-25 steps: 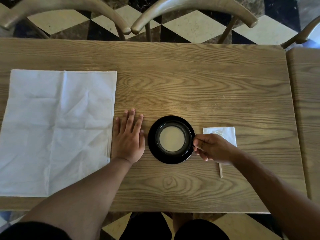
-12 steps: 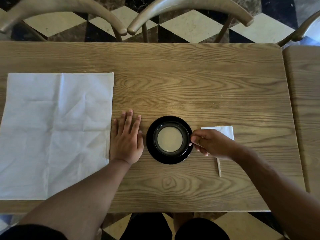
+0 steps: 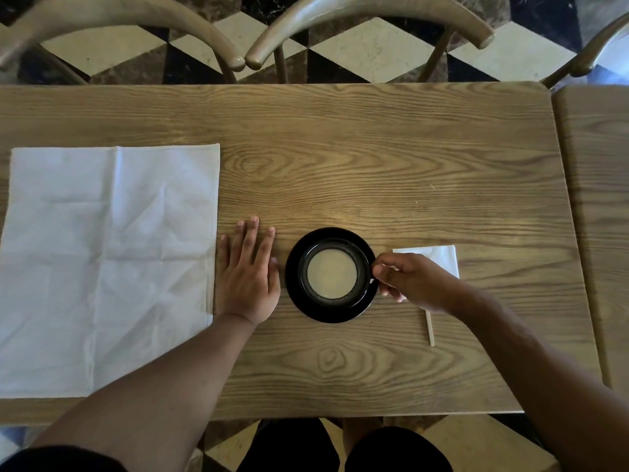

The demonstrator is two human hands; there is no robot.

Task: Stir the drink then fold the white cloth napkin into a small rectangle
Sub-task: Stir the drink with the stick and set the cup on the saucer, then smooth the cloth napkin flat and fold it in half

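Note:
A black cup (image 3: 332, 274) of pale milky drink stands on a black saucer (image 3: 299, 301) near the table's front middle. My right hand (image 3: 412, 282) is curled at the cup's right side, fingers pinched where the handle is; the handle itself is hidden. My left hand (image 3: 248, 272) lies flat on the wood, fingers apart, between the saucer and the white cloth napkin (image 3: 105, 264). The napkin is spread out flat and creased on the left of the table. A thin pale stirring stick (image 3: 429, 327) pokes out from under my right hand.
A small white paper napkin (image 3: 439, 257) lies under and behind my right hand. Two wooden chairs (image 3: 357, 15) stand beyond the table's far edge. A second wooden table (image 3: 599, 216) adjoins on the right. The floor has a checked tile pattern.
My right hand has edged slightly closer to the cup's right side. My left hand and the cloth napkin have stayed in place; the view shifted a little.

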